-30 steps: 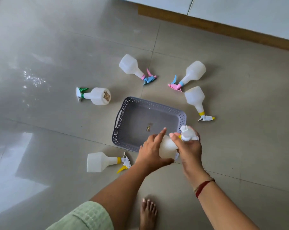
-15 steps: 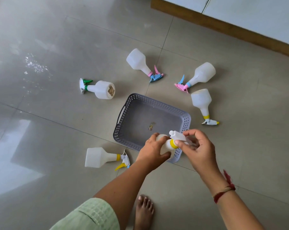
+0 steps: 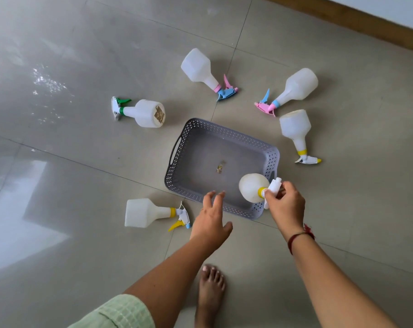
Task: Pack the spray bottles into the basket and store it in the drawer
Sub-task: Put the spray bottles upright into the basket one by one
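Observation:
A grey perforated basket (image 3: pixel 177 150) stands on the tiled floor with only a small scrap inside. My right hand (image 3: pixel 285 207) grips the white head of a yellow-collared spray bottle (image 3: pixel 251 187), holding it over the basket's near right corner. My left hand (image 3: pixel 211 216) hovers open at the basket's near edge, holding nothing. Several more white bottles lie on the floor around the basket: a green-headed one (image 3: pixel 141 112) at the left, a yellow-triggered one (image 3: pixel 144 213) at the near left, a pink-and-blue one (image 3: pixel 199 69) behind, a blue-and-pink one (image 3: pixel 295 87) and a yellow-collared one (image 3: pixel 295 129) at the right.
A wooden skirting strip (image 3: pixel 357 20) under white cabinet fronts runs along the far right. My bare foot (image 3: pixel 211 287) stands on the tiles just behind my hands. The floor is glossy grey tile with bright reflections at the left.
My left hand has let go of the bottle and opened. My right hand has carried the bottle, base leading, out over the basket's corner.

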